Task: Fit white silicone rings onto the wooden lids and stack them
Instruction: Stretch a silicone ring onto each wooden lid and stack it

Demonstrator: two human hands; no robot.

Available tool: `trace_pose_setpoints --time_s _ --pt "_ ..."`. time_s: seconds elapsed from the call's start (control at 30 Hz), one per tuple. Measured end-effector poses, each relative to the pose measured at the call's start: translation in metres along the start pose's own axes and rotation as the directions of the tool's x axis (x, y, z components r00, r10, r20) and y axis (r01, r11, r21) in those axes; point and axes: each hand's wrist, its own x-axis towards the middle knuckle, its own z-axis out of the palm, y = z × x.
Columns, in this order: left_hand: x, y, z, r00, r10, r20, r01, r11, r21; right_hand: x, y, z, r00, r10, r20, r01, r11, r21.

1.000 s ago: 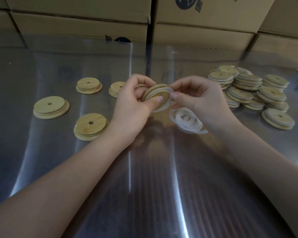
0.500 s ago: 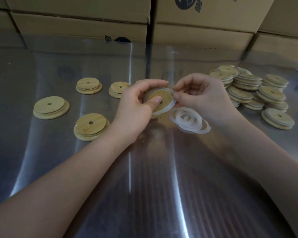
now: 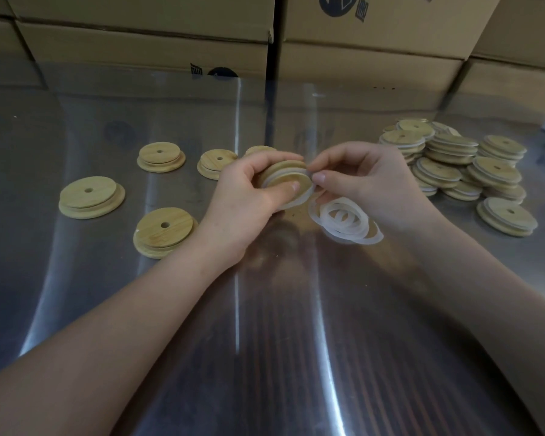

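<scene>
Your left hand (image 3: 249, 196) grips the lid (image 3: 285, 180) just above the table (image 3: 265, 325), tilted with its face toward you, fingers curled behind it and the thumb pressing on the face; I judge this hold stops the lid from turning while the other hand works. Your right hand (image 3: 368, 184) pinches the ring (image 3: 298, 202) between thumb and forefinger at the lid's right edge. The ring lies around most of the lid's narrow step, but at the lower side it seems to hang a little off the wood, so the fitting looks nearly done, not finished. The loose rings (image 3: 346, 221) lie in a small heap just below your right hand, near enough to take one without a long reach. The bare lids (image 3: 92, 196) lie spread on your left, apart from each other, and the finished lids (image 3: 453, 165) are heaped on your right with white edges showing; so undone and done work are on separate sides. Cardboard boxes (image 3: 139, 42) stand behind the table. Next, I think, you should press the ring round with the thumb until it sits even, because silicone stretches and can slip off one side when you push the other.
</scene>
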Motion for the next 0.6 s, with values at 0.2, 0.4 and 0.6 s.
trace_pose_setpoints --time_s 0.2,0.4,0.6 --pt "-0.0018 0.0042 0.0001 0.992 0.123 -0.017 -0.120 0.986 0.116 -0.0017 -0.0007 0.0057 0.996 -0.084 -0.013 0.082 0.994 -0.073" --pt "-0.0019 0.0025 0.0021 0.981 0.179 -0.076 -0.161 0.967 0.196 -0.0005 0.0039 0.0060 0.994 -0.105 -0.008 0.104 0.989 -0.108" --pt "-0.0016 -0.0007 0.0023 0.981 0.142 -0.130 -0.121 0.979 0.161 0.0008 0.0071 0.0085 0.990 -0.134 -0.039 0.128 0.983 -0.130"
